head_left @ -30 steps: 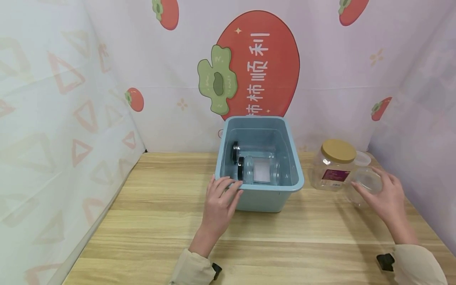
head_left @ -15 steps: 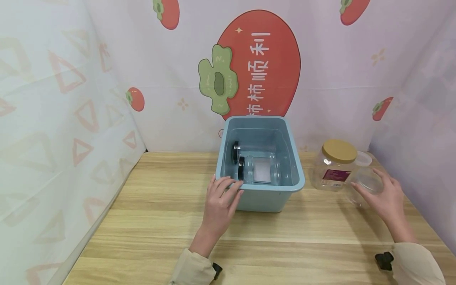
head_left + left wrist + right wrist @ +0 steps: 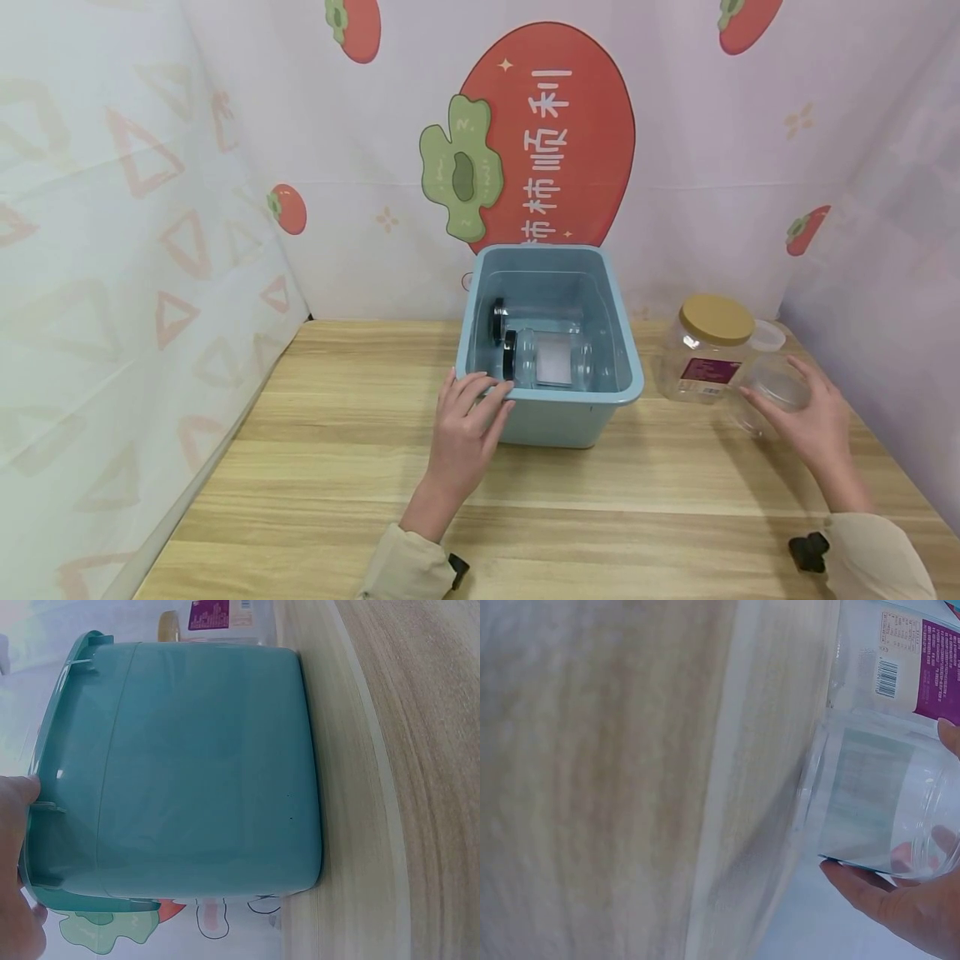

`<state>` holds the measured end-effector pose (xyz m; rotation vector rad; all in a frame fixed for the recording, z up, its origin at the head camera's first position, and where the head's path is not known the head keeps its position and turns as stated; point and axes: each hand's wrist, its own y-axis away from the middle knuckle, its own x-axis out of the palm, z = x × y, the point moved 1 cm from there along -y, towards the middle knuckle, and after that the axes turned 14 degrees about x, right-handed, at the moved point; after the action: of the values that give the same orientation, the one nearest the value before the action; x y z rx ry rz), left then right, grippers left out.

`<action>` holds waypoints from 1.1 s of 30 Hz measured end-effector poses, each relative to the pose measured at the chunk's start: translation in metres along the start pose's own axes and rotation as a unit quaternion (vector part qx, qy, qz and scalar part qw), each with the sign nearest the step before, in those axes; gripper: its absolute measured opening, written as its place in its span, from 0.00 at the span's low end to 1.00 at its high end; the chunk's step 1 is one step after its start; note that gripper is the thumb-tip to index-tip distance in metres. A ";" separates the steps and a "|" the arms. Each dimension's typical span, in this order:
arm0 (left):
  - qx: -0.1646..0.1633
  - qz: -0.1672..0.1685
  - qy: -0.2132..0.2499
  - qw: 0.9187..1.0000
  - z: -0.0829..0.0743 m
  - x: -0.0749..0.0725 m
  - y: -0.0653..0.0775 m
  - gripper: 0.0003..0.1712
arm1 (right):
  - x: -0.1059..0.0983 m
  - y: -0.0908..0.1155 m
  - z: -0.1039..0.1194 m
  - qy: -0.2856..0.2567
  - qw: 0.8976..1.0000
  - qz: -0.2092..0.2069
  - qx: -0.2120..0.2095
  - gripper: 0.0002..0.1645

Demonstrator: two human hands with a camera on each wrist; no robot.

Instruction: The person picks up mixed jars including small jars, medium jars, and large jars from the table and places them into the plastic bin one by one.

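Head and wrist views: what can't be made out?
Left wrist: left hand, cut by left edge; inside of blue plastic bin, hidden by its wall.
Right wrist: right hand, cut by right edge.
Head: print on purple rectangular label, too small; what lies below white round lid, obscured by clear plastic jar.

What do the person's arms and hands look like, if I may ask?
The left hand and right hand are gloveless. The left sleeve and right sleeve are beige and loose. A small black fitting shows beside the left one, a chunkier black fitting beside the right.
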<state>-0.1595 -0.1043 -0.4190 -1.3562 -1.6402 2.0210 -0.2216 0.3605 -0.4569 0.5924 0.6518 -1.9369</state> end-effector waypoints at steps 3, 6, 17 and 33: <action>0.001 -0.001 0.000 1.000 0.000 0.000 0.000 0.12 | 0.000 0.000 0.000 0.001 1.000 0.001 0.002 0.52; 0.003 -0.002 0.000 1.000 0.000 0.000 0.001 0.12 | -0.001 0.001 0.002 0.002 1.000 0.006 0.008 0.53; 0.006 -0.004 0.003 1.000 0.001 0.001 0.001 0.11 | -0.007 0.004 0.004 0.009 0.999 0.031 0.015 0.54; 0.008 -0.013 0.006 1.000 0.002 0.004 0.003 0.17 | -0.017 0.009 0.012 0.059 0.998 0.035 0.011 0.54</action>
<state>-0.1620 -0.1047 -0.4240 -1.3331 -1.6242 2.0035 -0.2077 0.3600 -0.4388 0.7376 0.6760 -1.8571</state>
